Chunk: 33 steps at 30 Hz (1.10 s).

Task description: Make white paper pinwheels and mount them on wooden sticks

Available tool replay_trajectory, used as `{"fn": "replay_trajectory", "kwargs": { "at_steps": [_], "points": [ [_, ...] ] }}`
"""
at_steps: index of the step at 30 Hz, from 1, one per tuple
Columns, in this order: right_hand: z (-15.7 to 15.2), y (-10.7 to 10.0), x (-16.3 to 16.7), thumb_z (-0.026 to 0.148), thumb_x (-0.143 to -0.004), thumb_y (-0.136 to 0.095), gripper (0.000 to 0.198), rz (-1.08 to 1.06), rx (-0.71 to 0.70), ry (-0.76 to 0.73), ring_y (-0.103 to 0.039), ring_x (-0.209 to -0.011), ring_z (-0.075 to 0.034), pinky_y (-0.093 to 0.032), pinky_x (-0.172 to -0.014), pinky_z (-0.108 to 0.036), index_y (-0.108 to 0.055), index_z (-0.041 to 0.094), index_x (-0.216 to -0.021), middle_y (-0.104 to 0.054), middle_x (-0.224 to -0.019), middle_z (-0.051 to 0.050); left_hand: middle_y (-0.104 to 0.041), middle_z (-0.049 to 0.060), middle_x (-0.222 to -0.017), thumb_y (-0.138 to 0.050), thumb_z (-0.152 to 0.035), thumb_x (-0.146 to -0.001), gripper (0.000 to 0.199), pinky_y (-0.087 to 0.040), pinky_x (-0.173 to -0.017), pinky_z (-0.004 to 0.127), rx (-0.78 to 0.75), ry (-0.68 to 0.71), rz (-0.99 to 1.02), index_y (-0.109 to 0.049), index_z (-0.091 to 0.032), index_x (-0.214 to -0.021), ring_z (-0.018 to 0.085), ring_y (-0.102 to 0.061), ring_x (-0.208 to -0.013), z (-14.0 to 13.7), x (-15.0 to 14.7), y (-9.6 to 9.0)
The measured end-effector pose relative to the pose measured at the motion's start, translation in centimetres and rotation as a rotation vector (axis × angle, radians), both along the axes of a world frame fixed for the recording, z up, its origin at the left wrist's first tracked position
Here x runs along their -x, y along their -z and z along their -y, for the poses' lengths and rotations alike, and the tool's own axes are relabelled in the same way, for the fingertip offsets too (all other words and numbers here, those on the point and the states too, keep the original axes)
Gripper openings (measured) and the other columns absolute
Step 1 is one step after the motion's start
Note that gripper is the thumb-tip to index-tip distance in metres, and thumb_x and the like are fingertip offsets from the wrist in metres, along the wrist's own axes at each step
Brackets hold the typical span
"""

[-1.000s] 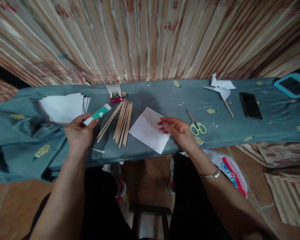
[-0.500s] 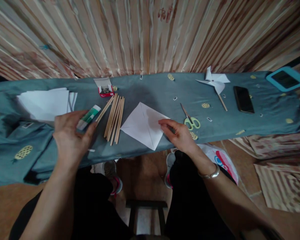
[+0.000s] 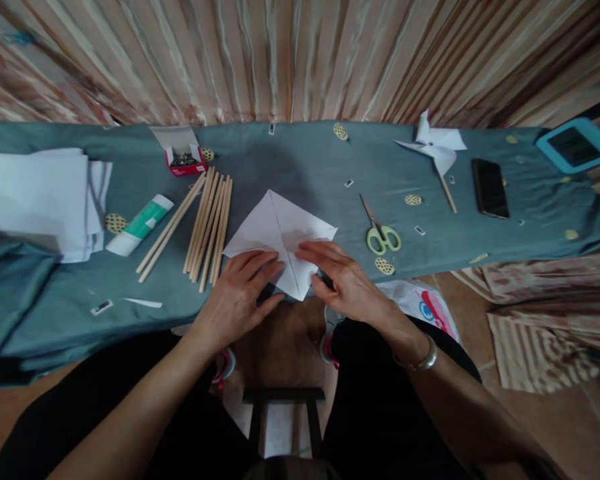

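A square white sheet of paper (image 3: 275,223) with diagonal crease lines lies cornerwise at the table's front edge. My left hand (image 3: 243,290) is on its lower left side, fingers over the top and thumb near the bottom corner. On the lower right side, my right hand (image 3: 343,277) grips the sheet, with fingers on top and the thumb at the edge. Just left of the paper is a row of several wooden sticks (image 3: 210,227). Green-handled scissors (image 3: 379,230) lie to its right, spread slightly. A green and white glue tube (image 3: 141,225) rests farther left.
White paper sheets (image 3: 35,200) are stacked at far left. An open red box (image 3: 186,163) holds small metal pieces. A paper pinwheel (image 3: 437,143) on a stick, a black phone (image 3: 489,188) and a blue-framed device (image 3: 577,150) are at right. A paper strip (image 3: 144,303) lies near the front.
My left hand has let go of the glue tube, now lying on the cloth, and moved right onto the paper. My right hand has shifted slightly along the paper's edge. The view has shifted.
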State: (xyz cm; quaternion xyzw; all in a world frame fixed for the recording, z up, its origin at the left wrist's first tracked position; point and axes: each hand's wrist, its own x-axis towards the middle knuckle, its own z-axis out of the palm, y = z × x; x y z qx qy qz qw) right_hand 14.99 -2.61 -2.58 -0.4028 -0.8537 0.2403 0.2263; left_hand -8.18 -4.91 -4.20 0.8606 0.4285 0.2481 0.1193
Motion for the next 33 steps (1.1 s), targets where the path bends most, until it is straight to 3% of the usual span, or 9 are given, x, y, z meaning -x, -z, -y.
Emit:
{"fn": "replay_trajectory", "kwargs": {
  "at_steps": [5,11,17,21,26,33],
  "points": [
    [0.0,-0.4,-0.2,0.008,-0.075,-0.054,0.06,0.043,0.068,-0.038,-0.043,-0.137,-0.027,-0.038,-0.114,-0.051,-0.053,0.019,-0.135,-0.054,-0.143,-0.012,-0.066,0.013,-0.123,-0.064,-0.033,-0.089,0.037,-0.048,-0.098,0.049,0.003,-0.014,0.044,-0.061,-0.017,-0.122,0.03,-0.058,-0.114,0.0,-0.2,0.1],
    [-0.1,-0.4,-0.4,0.016,-0.077,-0.063,0.064,0.002,0.125,-0.043,-0.041,-0.139,-0.027,-0.036,-0.115,-0.052,-0.049,0.024,-0.139,-0.05,-0.147,-0.011,-0.07,0.011,-0.117,-0.058,-0.035,-0.093,0.027,-0.05,-0.095,0.045,0.019,-0.023,0.089,-0.068,-0.019,-0.113,0.027,-0.061,-0.11,-0.2,-0.1,0.0],
    [-0.7,-1.2,-0.2,0.032,-0.08,-0.075,0.051,-0.135,0.261,-0.016,-0.046,-0.137,-0.026,-0.037,-0.114,-0.051,-0.059,0.025,-0.128,-0.055,-0.143,-0.011,-0.073,0.008,-0.098,-0.055,-0.026,-0.095,0.019,-0.051,-0.085,0.039,0.05,-0.066,0.197,-0.072,-0.018,-0.098,0.022,-0.064,-0.093,-0.6,-0.5,-0.4],
    [-1.1,-1.3,0.4,0.033,-0.082,-0.073,0.034,-0.269,0.371,0.074,-0.056,-0.128,-0.024,-0.043,-0.11,-0.046,-0.067,0.026,-0.115,-0.063,-0.132,-0.008,-0.071,0.008,-0.093,-0.053,-0.029,-0.095,0.023,-0.052,-0.081,0.038,0.082,-0.148,0.218,-0.073,-0.018,-0.091,0.021,-0.063,-0.088,-0.8,-0.6,-0.5],
    [-1.2,-0.2,1.7,0.026,-0.082,-0.072,0.009,-0.293,0.239,0.286,-0.061,-0.118,-0.023,-0.047,-0.105,-0.046,-0.071,0.025,-0.091,-0.069,-0.12,-0.007,-0.07,0.007,-0.093,-0.054,-0.03,-0.094,0.022,-0.053,-0.081,0.036,0.127,-0.2,0.233,-0.072,-0.019,-0.089,0.021,-0.064,-0.089,-0.9,-0.7,-0.4],
    [-0.6,-0.3,2.9,0.027,-0.083,-0.071,0.008,-0.162,0.032,0.379,-0.06,-0.12,-0.026,-0.049,-0.102,-0.047,-0.067,0.022,-0.086,-0.066,-0.126,-0.01,-0.068,0.007,-0.092,-0.057,-0.029,-0.093,0.02,-0.053,-0.079,0.035,0.152,-0.23,0.273,-0.071,-0.017,-0.085,0.019,-0.065,-0.085,-1.0,-0.8,-0.5]
  ]
}}
